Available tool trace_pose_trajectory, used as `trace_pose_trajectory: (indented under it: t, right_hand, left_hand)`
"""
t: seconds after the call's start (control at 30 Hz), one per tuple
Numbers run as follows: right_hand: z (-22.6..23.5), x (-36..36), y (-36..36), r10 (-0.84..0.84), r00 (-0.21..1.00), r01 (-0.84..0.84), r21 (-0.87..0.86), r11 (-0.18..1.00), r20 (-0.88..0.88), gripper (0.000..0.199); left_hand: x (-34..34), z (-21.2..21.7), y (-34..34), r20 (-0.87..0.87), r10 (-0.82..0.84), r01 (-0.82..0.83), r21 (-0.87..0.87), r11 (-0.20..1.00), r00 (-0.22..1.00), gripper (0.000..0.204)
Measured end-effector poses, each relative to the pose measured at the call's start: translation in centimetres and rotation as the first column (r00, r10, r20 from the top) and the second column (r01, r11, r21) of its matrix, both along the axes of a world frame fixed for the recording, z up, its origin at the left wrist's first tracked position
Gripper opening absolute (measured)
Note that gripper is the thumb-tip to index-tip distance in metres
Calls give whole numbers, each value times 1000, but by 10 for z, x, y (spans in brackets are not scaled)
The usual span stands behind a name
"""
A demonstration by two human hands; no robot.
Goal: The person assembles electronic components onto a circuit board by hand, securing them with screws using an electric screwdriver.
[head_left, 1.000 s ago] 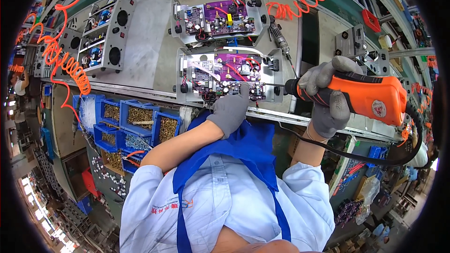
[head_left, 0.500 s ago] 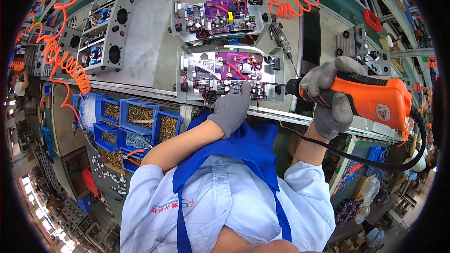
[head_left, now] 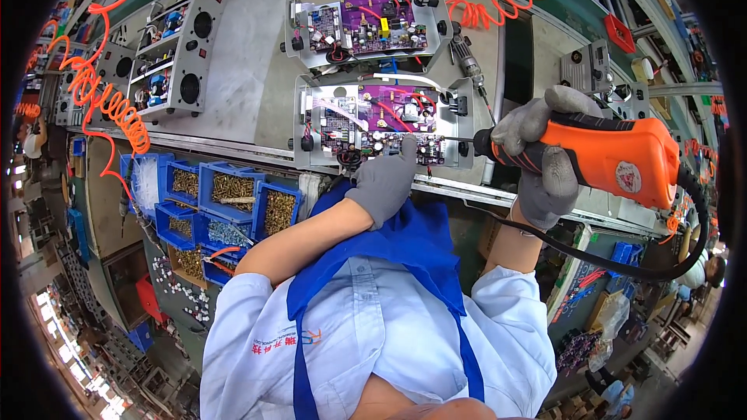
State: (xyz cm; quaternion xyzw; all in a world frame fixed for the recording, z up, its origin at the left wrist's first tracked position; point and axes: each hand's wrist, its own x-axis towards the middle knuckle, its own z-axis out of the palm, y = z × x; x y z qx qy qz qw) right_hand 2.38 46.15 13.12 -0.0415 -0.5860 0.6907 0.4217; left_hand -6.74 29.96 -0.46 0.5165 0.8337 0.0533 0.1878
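Note:
Wrapped in a grey glove, my right hand (head_left: 548,159) grips an orange and black power screwdriver (head_left: 615,157). Its thin shank points left, over the right part of an open metal chassis (head_left: 461,128). The tip is hard to make out near the board. Inside that chassis lie a purple circuit board (head_left: 379,115), red wires and dark components. My gloved left hand (head_left: 383,187) rests at the chassis's front edge, one finger reaching onto the board's front part. Its other fingers look folded together; whatever they hold is hidden.
A second open chassis (head_left: 362,27) stands behind the first. A grey pneumatic driver (head_left: 468,66) lies to the right. Larger housings with fans (head_left: 191,50) stand left. Blue bins (head_left: 233,187) hold screws. Orange coiled hoses (head_left: 124,120) hang at left; a black cable (head_left: 615,268) loops at right.
The power screwdriver and my right hand have shifted slightly left, and the tool's rear end has dipped a little. My left hand stays nearly in place on the board.

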Motion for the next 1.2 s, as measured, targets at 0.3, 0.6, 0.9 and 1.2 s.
trace_pose_trajectory:
  t: [0.3,0.6,0.9,1.2]
  right_hand:
    - [2,-14,-3,131,991,-131,20,991,17,43]
    - [10,-22,-12,105,985,-109,17,994,135,41]
    - [40,-10,11,596,758,-544,248,802,-266,51]
    - [21,-4,-27,607,667,-568,233,789,-432,38]
  left_hand:
    - [-2,2,3,19,4,-5,62,998,1000,34]
    - [-1,-9,1,-2,28,-28,-4,1000,1000,31]
    - [-21,28,-63,992,50,-531,18,847,112,41]
    - [-26,0,-111,819,-129,-623,-312,718,-559,42]
